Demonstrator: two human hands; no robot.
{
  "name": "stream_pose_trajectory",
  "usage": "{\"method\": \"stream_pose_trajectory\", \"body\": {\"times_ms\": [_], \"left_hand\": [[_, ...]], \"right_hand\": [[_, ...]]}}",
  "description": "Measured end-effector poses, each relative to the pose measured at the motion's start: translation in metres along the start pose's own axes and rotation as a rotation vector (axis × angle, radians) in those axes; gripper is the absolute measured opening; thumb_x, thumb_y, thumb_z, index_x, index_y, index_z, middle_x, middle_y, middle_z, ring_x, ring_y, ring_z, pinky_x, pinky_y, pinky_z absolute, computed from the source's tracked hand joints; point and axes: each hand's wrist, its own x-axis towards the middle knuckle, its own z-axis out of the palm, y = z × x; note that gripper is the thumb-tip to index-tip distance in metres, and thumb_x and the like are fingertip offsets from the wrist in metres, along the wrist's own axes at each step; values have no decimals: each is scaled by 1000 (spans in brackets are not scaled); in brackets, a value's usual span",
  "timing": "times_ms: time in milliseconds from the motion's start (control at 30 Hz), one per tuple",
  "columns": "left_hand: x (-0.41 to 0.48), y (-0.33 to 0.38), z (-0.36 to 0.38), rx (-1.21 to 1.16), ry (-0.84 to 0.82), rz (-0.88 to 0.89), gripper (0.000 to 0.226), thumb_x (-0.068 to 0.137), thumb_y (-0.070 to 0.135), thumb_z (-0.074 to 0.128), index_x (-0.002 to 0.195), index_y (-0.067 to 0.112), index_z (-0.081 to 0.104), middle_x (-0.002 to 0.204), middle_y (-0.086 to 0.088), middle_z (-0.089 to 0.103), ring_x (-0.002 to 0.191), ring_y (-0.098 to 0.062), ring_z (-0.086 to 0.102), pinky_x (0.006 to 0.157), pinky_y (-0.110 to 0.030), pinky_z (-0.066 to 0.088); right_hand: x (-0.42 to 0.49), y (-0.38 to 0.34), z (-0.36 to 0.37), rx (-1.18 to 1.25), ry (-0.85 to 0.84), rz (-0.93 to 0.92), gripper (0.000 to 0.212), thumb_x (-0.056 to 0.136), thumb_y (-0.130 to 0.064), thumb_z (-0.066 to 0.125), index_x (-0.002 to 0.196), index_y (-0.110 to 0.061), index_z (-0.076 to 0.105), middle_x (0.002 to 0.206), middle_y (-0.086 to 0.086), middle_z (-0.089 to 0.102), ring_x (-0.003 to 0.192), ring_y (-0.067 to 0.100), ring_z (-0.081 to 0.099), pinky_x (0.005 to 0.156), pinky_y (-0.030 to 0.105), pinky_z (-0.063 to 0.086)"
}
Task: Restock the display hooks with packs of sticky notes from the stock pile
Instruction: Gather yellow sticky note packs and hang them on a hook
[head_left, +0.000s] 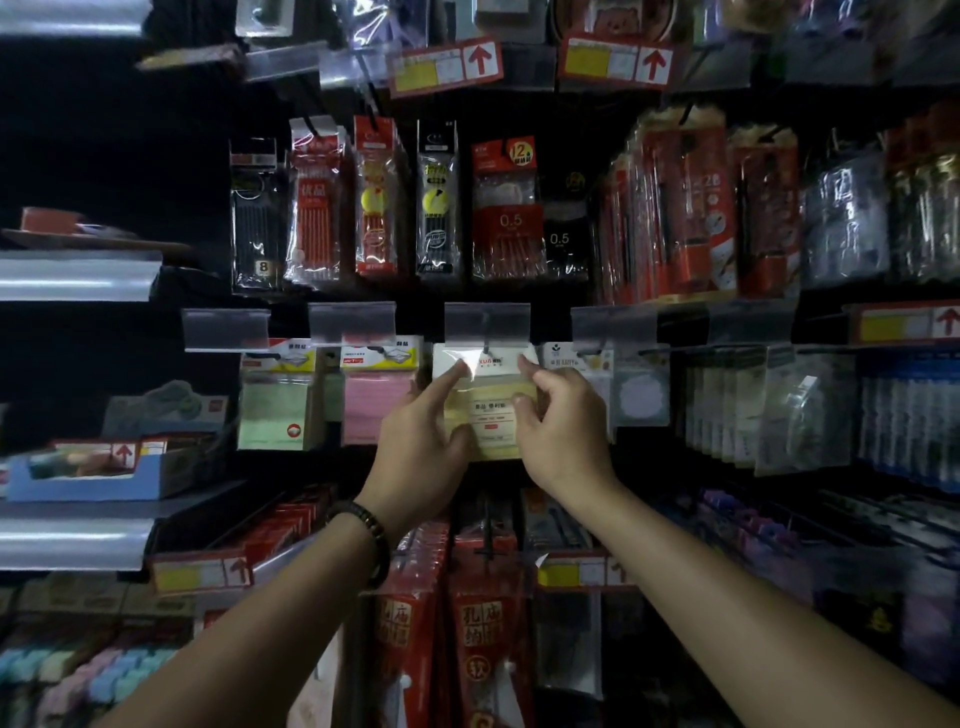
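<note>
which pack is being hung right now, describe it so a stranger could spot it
Look at the hook row just below the hanging pen packs. Under the middle clear label holder is the yellow pack, gripped by the left hand and right hand. Its left neighbour is the pink pack, its right a white pad; only this one is pale yellow.

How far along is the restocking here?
Done: a green pack and a pink pack already hang to the left. In hand: left hand and right hand hold a yellow pack up against the centre hook. Left: seating it there; the stock pile is out of view.
</note>
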Motion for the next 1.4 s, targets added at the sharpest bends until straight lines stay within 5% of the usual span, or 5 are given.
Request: {"method": "stream_pose_trajectory", "body": {"times_ms": [400, 633, 833, 1067, 1400], "left_hand": [[18, -3, 0, 214, -252, -116, 83, 96, 19, 65, 166, 39, 25, 110, 1, 63, 77, -7, 63, 49, -9, 41], [-21, 13, -28, 242, -149, -73, 54, 97, 30, 68, 148, 26, 51, 120, -6, 62, 98, -23, 65, 88, -37, 61], [-140, 35, -35, 68, -21, 104, 15, 96, 23, 70, 110, 25, 67, 97, 10, 68, 81, -6, 66, 71, -35, 59], [-302, 2, 17, -26, -338, 59, 12, 98, 19, 65, 101, 30, 63, 92, 14, 61, 82, -7, 63, 69, -36, 54], [-524, -110, 127, -13, -851, -430, 21, 94, 33, 67, 110, 43, 59, 94, 25, 67, 71, 1, 68, 70, -35, 59]], "right_hand": [[12, -10, -12, -602, -361, 112, 79, 100, -47, 62, 166, -47, 18, 135, 8, 55, 111, 32, 65, 82, 40, 57], [-19, -14, -48, -401, -273, -38, 51, 96, -41, 64, 146, -37, 56, 98, -6, 65, 83, 18, 65, 63, 31, 51], [-113, -8, -88, -190, -172, -161, 15, 101, -27, 68, 115, -26, 73, 70, -12, 55, 67, 4, 56, 61, 25, 46], [-274, 49, -101, -152, -320, -120, 10, 103, -24, 64, 103, -20, 73, 82, -19, 57, 69, -1, 55, 61, 19, 42], [-528, 236, -87, -349, -808, 471, 26, 105, -29, 60, 83, -44, 56, 73, -22, 55, 66, 3, 57, 56, 30, 43]]}}
